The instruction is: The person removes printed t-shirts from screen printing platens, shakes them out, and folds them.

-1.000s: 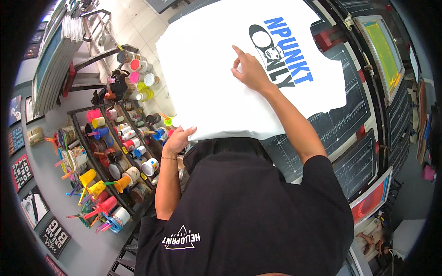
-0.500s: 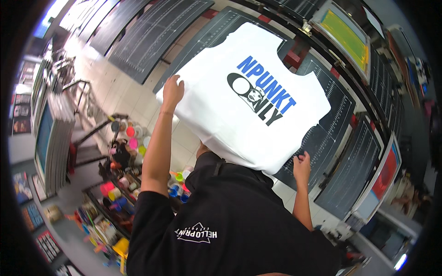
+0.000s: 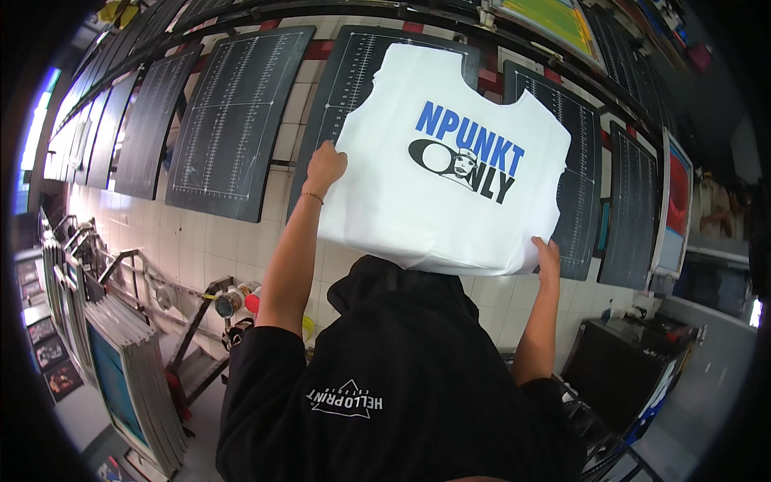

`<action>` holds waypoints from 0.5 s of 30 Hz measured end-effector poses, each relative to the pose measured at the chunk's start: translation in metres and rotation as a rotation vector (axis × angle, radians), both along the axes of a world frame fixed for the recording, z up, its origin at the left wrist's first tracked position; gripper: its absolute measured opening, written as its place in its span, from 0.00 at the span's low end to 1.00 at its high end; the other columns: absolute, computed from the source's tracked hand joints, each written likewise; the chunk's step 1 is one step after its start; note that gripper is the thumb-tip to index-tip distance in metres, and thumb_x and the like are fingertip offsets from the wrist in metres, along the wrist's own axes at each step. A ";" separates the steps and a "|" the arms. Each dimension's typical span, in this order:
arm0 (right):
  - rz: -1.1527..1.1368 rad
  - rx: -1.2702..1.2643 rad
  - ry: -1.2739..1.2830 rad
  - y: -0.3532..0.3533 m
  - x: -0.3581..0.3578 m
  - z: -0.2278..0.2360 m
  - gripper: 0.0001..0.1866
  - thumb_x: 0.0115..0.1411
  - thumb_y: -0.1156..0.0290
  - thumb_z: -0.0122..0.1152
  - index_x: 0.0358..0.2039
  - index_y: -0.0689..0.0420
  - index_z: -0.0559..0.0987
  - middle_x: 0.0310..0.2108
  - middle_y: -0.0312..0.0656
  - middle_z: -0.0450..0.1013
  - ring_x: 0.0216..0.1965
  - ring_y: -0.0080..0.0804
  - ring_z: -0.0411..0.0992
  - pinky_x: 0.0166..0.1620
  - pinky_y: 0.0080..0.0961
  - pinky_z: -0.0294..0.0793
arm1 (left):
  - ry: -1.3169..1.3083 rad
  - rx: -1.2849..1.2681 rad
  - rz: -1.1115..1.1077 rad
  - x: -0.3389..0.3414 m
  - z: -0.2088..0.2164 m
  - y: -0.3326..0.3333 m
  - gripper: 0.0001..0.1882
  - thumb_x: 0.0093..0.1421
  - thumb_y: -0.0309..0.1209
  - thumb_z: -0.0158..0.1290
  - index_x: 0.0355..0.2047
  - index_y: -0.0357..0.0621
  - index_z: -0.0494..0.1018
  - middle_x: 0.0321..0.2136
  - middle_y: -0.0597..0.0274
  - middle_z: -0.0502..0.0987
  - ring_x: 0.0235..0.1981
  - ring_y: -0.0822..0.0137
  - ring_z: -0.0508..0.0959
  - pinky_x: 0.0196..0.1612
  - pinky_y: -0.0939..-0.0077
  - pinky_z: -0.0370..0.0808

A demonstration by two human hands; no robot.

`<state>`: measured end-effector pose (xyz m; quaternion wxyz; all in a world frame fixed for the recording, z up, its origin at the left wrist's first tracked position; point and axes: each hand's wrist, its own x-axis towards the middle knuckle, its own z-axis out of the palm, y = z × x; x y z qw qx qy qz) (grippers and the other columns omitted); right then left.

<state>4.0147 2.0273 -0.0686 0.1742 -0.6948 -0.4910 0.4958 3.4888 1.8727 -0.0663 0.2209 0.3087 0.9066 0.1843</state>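
A white sleeveless shirt piece [image 3: 377, 193] with blue and black lettering and a small face print spreads out before me, its neck cut-out at the far side. Behind it show a black printing board [image 3: 357, 60] with white ruler marks and another marked board [image 3: 580, 189] to the right. My left hand [image 3: 327, 166] is closed on the cloth's left edge. At the near right corner, my right hand [image 3: 548, 259] pinches the hem, thumb on top. The near hem hangs in a soft fold close to my body. Fingertips under the cloth are hidden.
More black boards [image 3: 233, 120] fan out to the left and one [image 3: 628, 217] to the right. Framed screens, one yellow [image 3: 554, 28] and one red [image 3: 679, 189], sit on the right. Stacked frames [image 3: 136, 361] lean at the left; a black cabinet [image 3: 618, 369] stands lower right.
My view has turned, so the boards and stacked frames appear shifted. My right hand, earlier loose beside the cloth with fingers apart, now grips its corner. The left hand keeps its hold.
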 end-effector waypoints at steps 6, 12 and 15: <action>-0.110 0.382 -0.366 -0.005 0.000 -0.009 0.23 0.52 0.66 0.61 0.46 0.65 0.69 0.34 0.41 0.72 0.37 0.31 0.70 0.42 0.28 0.67 | -0.790 0.089 0.047 -0.016 0.047 -0.006 0.27 0.53 0.40 0.55 0.47 0.30 0.69 0.42 0.48 0.75 0.41 0.58 0.76 0.46 0.67 0.72; 0.414 0.474 0.216 -0.073 -0.223 0.038 0.29 0.54 0.75 0.57 0.57 0.57 0.62 0.28 0.38 0.71 0.39 0.30 0.71 0.48 0.29 0.66 | -0.892 0.258 0.051 -0.016 0.040 -0.015 0.25 0.57 0.38 0.53 0.48 0.28 0.67 0.39 0.49 0.76 0.39 0.61 0.77 0.41 0.68 0.76; 0.706 0.421 0.352 -0.098 -0.307 0.026 0.40 0.53 0.76 0.55 0.64 0.63 0.47 0.30 0.41 0.70 0.44 0.36 0.72 0.53 0.31 0.64 | -0.940 0.256 0.099 -0.019 0.028 -0.013 0.23 0.59 0.38 0.52 0.47 0.30 0.68 0.37 0.51 0.76 0.36 0.64 0.78 0.39 0.71 0.76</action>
